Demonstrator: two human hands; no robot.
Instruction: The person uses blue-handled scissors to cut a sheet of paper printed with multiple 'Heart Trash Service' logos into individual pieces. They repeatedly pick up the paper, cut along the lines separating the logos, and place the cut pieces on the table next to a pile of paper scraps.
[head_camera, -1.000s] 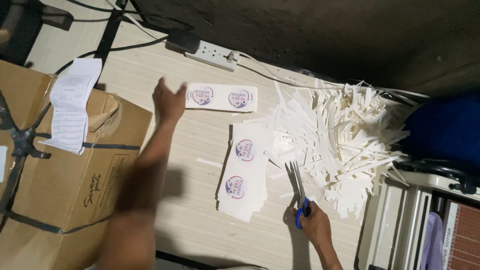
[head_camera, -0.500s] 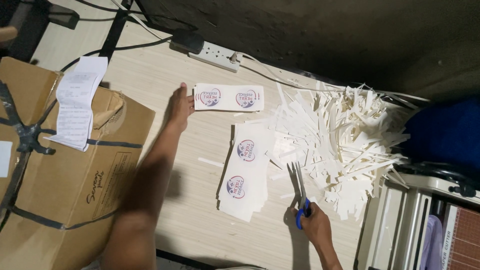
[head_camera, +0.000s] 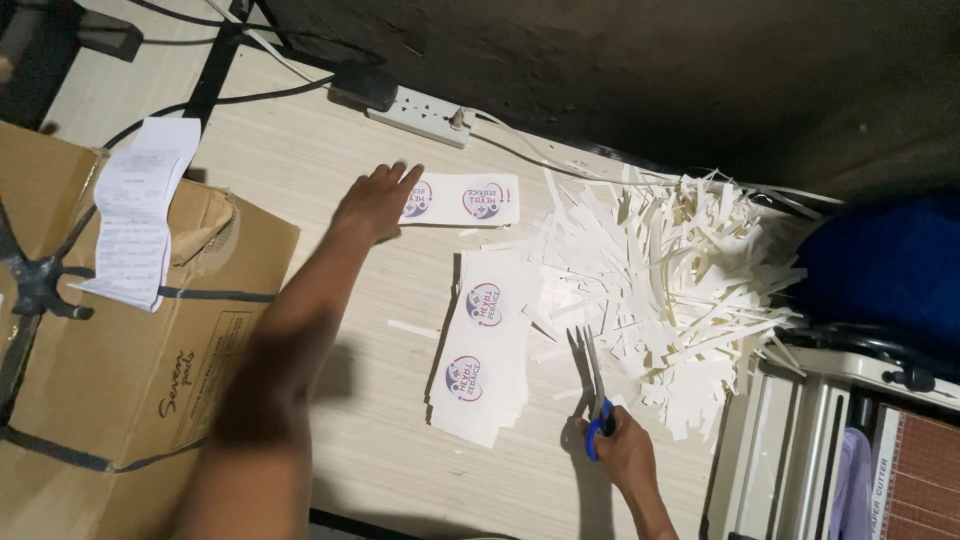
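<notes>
My left hand (head_camera: 378, 200) reaches across the light wooden table (head_camera: 300, 160) and lies flat on the left end of a white paper strip (head_camera: 470, 199) printed with two round logos. My right hand (head_camera: 622, 447) grips blue-handled scissors (head_camera: 592, 390) near the front edge, with the blades pointing away from me and slightly apart. Between the hands sits a stack of white printed sheets (head_camera: 482, 345), each with two round logos. The scissor tips are just right of this stack.
A big heap of white paper offcuts (head_camera: 670, 290) covers the right of the table. A cardboard box (head_camera: 130, 350) with a paper receipt (head_camera: 135, 225) on it stands at the left. A white power strip (head_camera: 420, 103) lies at the back. A paper cutter (head_camera: 850, 450) is at right.
My left hand has moved right and down, from hovering left of the printed strip to resting on its left end. My right hand with the scissors has stayed put.
</notes>
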